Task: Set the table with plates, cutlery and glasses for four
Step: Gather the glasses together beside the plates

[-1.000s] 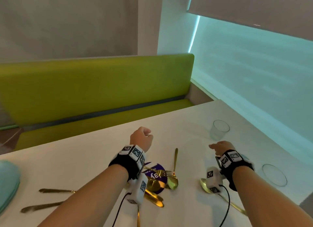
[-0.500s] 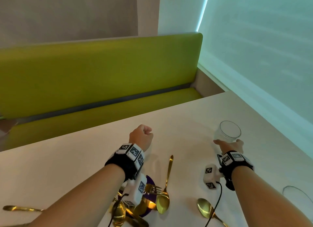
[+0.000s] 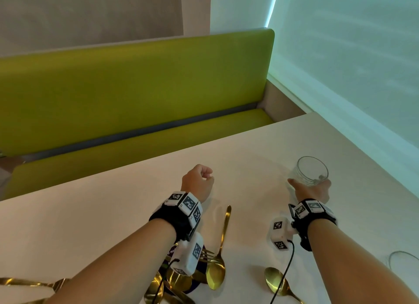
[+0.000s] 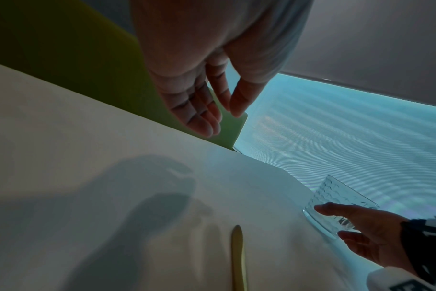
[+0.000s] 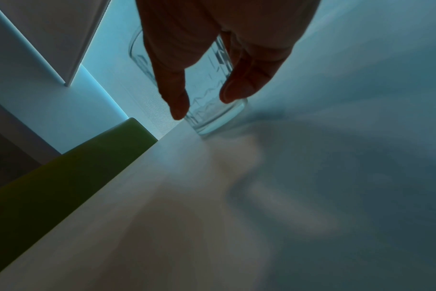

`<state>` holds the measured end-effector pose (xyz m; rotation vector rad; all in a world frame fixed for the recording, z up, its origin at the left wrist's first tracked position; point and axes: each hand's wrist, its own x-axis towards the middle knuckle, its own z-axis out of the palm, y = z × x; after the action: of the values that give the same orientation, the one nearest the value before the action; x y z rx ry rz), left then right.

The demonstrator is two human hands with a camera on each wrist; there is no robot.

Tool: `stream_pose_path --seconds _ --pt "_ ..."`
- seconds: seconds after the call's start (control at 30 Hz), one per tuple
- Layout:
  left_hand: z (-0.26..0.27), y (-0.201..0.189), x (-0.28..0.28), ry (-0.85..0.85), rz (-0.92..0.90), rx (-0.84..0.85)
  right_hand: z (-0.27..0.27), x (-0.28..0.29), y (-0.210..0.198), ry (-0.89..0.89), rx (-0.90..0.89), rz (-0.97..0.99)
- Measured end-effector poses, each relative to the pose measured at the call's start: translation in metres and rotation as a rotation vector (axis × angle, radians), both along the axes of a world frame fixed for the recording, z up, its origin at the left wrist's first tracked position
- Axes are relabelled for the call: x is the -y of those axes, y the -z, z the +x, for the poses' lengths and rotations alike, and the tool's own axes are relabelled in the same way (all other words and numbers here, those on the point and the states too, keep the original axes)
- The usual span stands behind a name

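A clear textured glass (image 3: 311, 169) (image 4: 336, 196) (image 5: 212, 110) is at the far right of the white table (image 3: 90, 224), tilted toward me. My right hand (image 3: 313, 191) (image 4: 366, 232) (image 5: 204, 94) grips its lower half, thumb on one side and fingers on the other. Whether its base touches the table I cannot tell. My left hand (image 3: 199, 181) (image 4: 212, 118) hovers over the middle of the table with loosely curled fingers and holds nothing. Gold spoons (image 3: 217, 269) (image 3: 275, 281) and a fork (image 3: 205, 255) lie near my wrists.
More gold cutlery (image 3: 176, 278) is piled on a purple mat under my left wrist, and gold handles (image 3: 34, 283) lie at the near left. A second glass (image 3: 403, 260) stands at the near right edge. A green bench (image 3: 136, 88) runs behind the table.
My right hand reached forward to the glass, closed its thumb and fingers round it, and the glass now tilts toward me. The left hand stayed in place.
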<state>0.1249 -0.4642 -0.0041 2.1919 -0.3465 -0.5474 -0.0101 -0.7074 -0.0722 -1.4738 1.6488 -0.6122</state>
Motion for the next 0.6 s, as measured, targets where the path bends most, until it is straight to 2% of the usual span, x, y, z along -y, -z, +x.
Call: stream_pose_path --seconds 0.2,0.6 --pt "-0.009 0.0 0.006 0.018 -0.012 -0.041 -0.003 -0.007 -0.005 -0.095 -0.047 -0.043" --pt "-0.052 -0.012 0.028 0.304 -0.115 -0.246 -0.017 -0.082 -0.048 -0.69 0.013 -0.055"
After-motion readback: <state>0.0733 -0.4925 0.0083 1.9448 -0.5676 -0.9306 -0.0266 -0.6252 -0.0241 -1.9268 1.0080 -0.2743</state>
